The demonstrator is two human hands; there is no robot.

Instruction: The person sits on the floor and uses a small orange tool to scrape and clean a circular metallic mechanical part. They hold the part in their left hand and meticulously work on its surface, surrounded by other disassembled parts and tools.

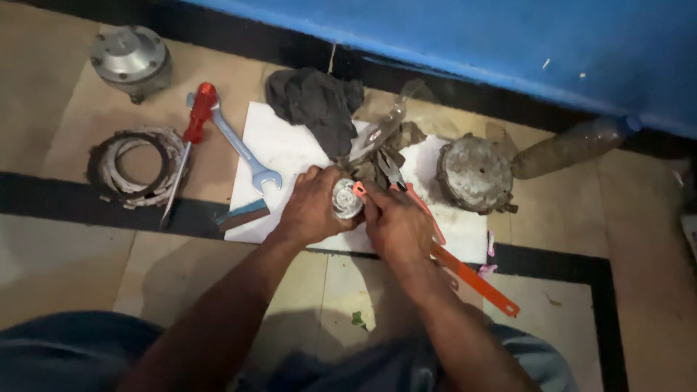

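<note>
hands (312,207) (396,221) half-hiding round metal part (346,198)

Packaging on the floor: two items; no labels, signs or screens visible.
Item 1: plastic bottle (573,147), lying on its side against the black strip under the blue wall, upper right; cloudy brownish body, blue cap end. Item 2: crumpled clear plastic wrapper (385,125), at the top edge of the white sheet (279,149), beside the dark rag (316,105).

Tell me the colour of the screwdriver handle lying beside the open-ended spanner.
Red, on the screwdriver handle; clearest in the head view.
</note>
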